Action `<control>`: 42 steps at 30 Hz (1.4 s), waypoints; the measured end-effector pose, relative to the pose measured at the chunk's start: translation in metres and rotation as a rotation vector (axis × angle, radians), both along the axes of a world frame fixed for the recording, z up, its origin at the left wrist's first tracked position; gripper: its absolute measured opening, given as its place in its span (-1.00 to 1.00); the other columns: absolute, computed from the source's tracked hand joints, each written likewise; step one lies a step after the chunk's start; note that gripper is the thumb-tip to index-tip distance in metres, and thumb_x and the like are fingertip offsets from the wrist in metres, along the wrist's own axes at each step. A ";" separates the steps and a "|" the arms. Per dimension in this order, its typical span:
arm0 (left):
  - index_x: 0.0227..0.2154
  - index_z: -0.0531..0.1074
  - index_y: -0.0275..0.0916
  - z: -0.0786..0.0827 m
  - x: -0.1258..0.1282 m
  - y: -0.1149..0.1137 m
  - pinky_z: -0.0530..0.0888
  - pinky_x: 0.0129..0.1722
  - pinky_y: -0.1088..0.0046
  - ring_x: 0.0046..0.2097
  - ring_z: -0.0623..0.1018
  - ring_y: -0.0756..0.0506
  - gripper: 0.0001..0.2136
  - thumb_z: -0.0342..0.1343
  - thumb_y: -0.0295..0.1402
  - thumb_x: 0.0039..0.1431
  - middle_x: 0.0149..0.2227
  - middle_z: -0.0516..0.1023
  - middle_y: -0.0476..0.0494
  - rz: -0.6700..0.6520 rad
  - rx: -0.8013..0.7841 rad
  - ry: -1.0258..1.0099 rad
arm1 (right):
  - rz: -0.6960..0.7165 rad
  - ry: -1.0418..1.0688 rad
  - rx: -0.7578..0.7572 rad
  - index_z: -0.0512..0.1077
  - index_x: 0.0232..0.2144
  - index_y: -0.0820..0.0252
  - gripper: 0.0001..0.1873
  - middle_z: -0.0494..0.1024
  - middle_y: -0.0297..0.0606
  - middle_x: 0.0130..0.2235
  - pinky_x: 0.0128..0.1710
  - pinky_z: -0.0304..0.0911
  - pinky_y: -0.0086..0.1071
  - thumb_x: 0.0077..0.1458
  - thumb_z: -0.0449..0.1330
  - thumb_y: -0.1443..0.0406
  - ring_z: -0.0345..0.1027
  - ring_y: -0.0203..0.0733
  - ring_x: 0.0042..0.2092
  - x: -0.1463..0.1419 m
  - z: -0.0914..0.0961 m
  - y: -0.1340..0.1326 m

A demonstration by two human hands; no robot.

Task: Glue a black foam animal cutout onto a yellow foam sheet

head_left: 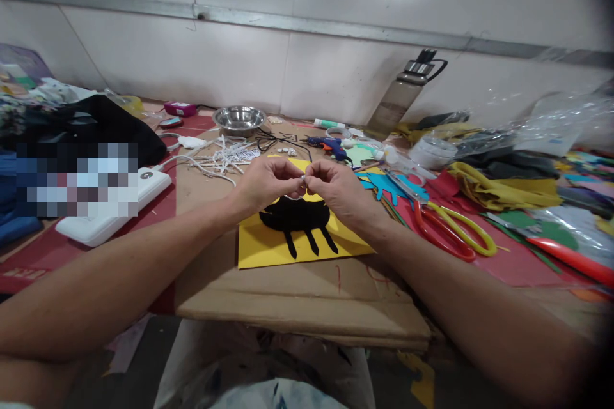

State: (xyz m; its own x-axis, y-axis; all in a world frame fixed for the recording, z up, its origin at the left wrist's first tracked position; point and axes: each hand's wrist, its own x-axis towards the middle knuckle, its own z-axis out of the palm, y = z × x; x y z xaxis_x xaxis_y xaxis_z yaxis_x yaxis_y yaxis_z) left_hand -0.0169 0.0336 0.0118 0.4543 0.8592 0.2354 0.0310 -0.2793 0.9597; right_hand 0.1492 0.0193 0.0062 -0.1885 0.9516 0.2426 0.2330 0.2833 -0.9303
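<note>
Fingertips of my left hand (pixel 271 184) and my right hand (pixel 338 190) meet in a pinch over a yellow sheet (pixel 261 250). Between them shows a tiny pale, shiny bit, too small to name. A thin whitish edge is visible just under the fingers. Below the hands, a black cut-out shape (pixel 295 216) lies on the yellow sheet, rounded, with three narrow strips pointing toward me. Its upper part is hidden by my hands. The sheet rests on a piece of brown cardboard (pixel 307 303).
Behind my hands are a metal bowl (pixel 240 120), a blue glue gun (pixel 333 146) and white paper strips (pixel 225 156). Red-and-yellow-handled scissors (pixel 446 230) and blue cut-outs (pixel 384 186) lie right. A white power bank (pixel 115 208) is left; a bottle (pixel 400 99) leans against the wall.
</note>
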 end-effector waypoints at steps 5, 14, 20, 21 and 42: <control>-0.46 0.52 -0.36 0.002 0.000 0.000 0.52 -0.35 0.48 -0.45 0.55 0.03 -0.87 0.28 -0.38 -0.03 -0.51 0.58 -0.10 0.013 -0.040 0.004 | -0.005 -0.011 0.031 0.33 -0.51 0.18 -0.92 0.42 -0.39 -0.51 -0.41 0.18 -0.39 -0.08 0.17 0.30 0.28 -0.33 -0.45 0.000 0.000 0.000; -0.47 0.52 -0.36 0.002 0.000 0.001 0.53 -0.36 0.49 -0.48 0.54 0.04 -0.91 0.28 -0.43 -0.06 -0.53 0.58 -0.08 0.011 -0.081 -0.025 | -0.003 -0.019 0.072 0.33 -0.51 0.17 -0.94 0.40 -0.41 -0.52 -0.42 0.19 -0.39 -0.09 0.16 0.30 0.28 -0.33 -0.46 0.000 -0.003 0.001; -0.46 0.53 -0.34 0.000 -0.001 0.003 0.54 -0.35 0.49 -0.46 0.55 0.03 -0.91 0.28 -0.42 -0.05 -0.51 0.59 -0.09 0.004 -0.103 -0.032 | -0.010 -0.052 0.082 0.33 -0.51 0.17 -0.93 0.36 -0.42 -0.52 -0.44 0.17 -0.40 -0.07 0.17 0.30 0.24 -0.35 -0.47 0.001 -0.003 0.002; -0.45 0.53 -0.34 -0.001 -0.001 0.003 0.54 -0.34 0.48 -0.46 0.56 0.03 -0.91 0.27 -0.42 -0.04 -0.51 0.60 -0.09 0.004 -0.114 -0.037 | -0.007 -0.049 0.081 0.33 -0.51 0.17 -0.93 0.36 -0.42 -0.52 -0.44 0.17 -0.40 -0.07 0.17 0.30 0.23 -0.35 -0.47 0.001 -0.003 0.002; -0.35 0.57 -0.33 -0.002 -0.003 0.009 0.56 -0.30 0.43 -0.40 0.59 0.00 -0.83 0.30 -0.36 -0.03 -0.43 0.61 -0.11 0.001 -0.122 -0.109 | -0.001 0.090 0.001 0.35 -0.44 0.17 -0.83 0.40 -0.38 -0.44 -0.33 0.31 -0.38 0.03 0.23 0.20 0.31 -0.33 -0.39 0.003 -0.001 0.001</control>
State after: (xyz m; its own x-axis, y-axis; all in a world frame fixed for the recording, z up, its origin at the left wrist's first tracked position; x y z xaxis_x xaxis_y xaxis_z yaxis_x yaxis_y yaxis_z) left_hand -0.0196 0.0429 0.0095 0.4309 0.8849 0.1770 -0.0745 -0.1606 0.9842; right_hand 0.1519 0.0200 0.0050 -0.1647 0.9517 0.2590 0.1488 0.2835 -0.9473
